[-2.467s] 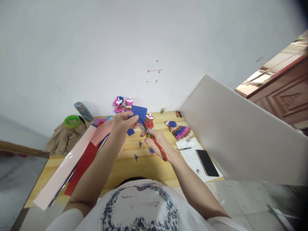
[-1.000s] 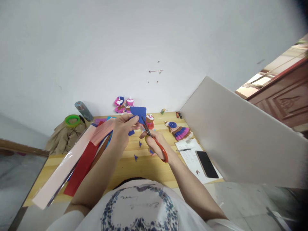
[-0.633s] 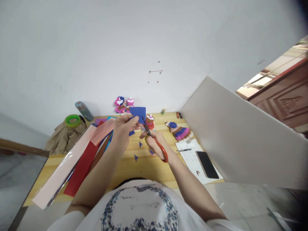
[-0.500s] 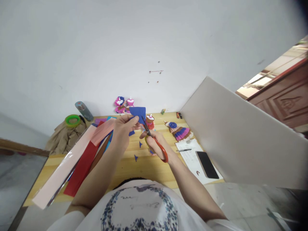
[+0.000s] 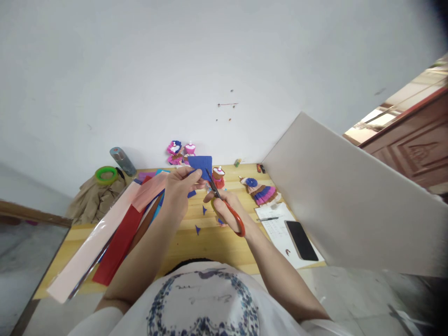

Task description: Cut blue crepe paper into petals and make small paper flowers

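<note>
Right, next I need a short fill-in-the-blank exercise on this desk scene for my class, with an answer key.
1. The left hand pinches a ____ piece.
2. The right hand holds a pair of ____.
3. The phone lies on a ____ sheet.

Missing words: blue; scissors; white.

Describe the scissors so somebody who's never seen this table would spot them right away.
Find the wooden table against the pale wall. Above its middle, the right hand holds the scissors, their dark blades pointing up at the blue paper in the left hand. An orange-red handle loop sets them apart from the blue paper and blue scraps.
</note>
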Tool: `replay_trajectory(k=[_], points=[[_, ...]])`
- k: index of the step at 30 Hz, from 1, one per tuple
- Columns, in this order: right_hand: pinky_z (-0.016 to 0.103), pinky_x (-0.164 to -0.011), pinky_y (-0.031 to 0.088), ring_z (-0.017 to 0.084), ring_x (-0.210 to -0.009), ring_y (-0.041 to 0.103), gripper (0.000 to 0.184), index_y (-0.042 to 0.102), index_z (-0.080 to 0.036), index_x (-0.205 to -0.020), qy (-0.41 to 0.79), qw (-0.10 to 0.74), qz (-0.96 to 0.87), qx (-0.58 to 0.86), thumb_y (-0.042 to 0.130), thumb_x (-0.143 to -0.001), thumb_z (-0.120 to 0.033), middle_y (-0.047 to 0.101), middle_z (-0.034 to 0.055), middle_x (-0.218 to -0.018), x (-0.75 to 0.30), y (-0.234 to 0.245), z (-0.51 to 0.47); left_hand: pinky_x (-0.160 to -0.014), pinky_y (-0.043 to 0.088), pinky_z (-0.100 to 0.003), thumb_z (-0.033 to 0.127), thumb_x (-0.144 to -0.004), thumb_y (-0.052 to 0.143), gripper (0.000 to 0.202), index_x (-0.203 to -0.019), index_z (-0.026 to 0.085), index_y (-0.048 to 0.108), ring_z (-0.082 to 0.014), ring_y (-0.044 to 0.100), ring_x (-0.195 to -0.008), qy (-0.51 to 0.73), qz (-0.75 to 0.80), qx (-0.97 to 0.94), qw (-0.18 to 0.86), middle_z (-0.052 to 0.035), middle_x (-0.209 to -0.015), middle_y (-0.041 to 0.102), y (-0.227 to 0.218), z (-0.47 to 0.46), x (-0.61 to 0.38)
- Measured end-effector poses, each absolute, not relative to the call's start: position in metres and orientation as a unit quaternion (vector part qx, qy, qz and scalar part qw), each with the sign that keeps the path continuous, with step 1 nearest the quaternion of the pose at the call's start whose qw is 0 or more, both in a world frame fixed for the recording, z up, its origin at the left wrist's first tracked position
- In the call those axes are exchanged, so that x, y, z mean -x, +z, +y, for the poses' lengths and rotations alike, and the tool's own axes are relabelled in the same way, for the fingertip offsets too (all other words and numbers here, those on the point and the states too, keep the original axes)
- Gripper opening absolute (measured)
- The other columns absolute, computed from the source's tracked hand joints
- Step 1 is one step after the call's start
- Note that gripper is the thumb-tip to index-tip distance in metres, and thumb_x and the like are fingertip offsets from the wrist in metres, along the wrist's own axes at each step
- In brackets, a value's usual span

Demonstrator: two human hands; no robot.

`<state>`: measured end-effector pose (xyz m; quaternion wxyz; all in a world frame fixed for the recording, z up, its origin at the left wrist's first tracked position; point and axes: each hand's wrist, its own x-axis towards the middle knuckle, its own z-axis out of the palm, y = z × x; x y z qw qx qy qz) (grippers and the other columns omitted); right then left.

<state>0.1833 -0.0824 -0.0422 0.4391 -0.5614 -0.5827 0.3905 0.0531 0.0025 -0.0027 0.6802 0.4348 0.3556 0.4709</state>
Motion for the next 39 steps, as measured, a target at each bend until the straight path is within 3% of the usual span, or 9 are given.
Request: replay_trajectory(k=[8,28,33,39], points=[[0.026,-0.049,0.034,0.014,-0.05,0.043,0.048,0.065,-0.016,-0.083,0.374,0.452,-0.591,0.554,0.045,-0.089,-0.059,0.042,-0.0025,-0.053,-0.1844,-0.0428,-0.0812,-0.059,0.053,-0.023,0.033,-0.06,0.083,0.026,-0.064,0.014,0.066,-0.0116,0.064,-0.055,0.473,0.353,-0.432,0.682,-0.0012,-0.057,0.067,-0.0061,0.0027,-0.0519],[0.024,-0.046,0.029,0.01,-0.045,0.034,0.044,0.06,-0.017,-0.077,0.392,0.458,-0.577,0.551,0.047,-0.088,-0.057,0.033,-0.006,-0.049,-0.1816,-0.0391,-0.0826,-0.057,0.053,-0.023,0.032,-0.058,0.083,0.025,-0.061,0.014,0.066,-0.0111,0.062,-0.052,0.476,0.355,-0.429,0.681,-0.0015,-0.054,0.066,-0.0046,0.0013,-0.0518],[0.024,-0.046,0.032,0.011,-0.046,0.036,0.039,0.062,-0.017,-0.077,0.387,0.443,-0.589,0.554,0.046,-0.089,-0.051,0.034,-0.0056,-0.049,-0.1839,-0.0374,-0.0819,-0.058,0.053,-0.024,0.033,-0.058,0.084,0.027,-0.061,0.014,0.065,-0.0117,0.062,-0.053,0.473,0.354,-0.432,0.681,-0.0014,-0.055,0.066,-0.0048,0.002,-0.0504],[0.025,-0.049,0.033,0.014,-0.051,0.041,0.044,0.061,-0.019,-0.077,0.371,0.436,-0.597,0.562,0.042,-0.09,-0.056,0.037,-0.0034,-0.051,-0.1837,-0.0367,-0.082,-0.058,0.053,-0.023,0.032,-0.058,0.083,0.026,-0.062,0.014,0.065,-0.0125,0.064,-0.055,0.477,0.356,-0.422,0.684,-0.0013,-0.055,0.066,-0.0043,-0.0011,-0.0512]])
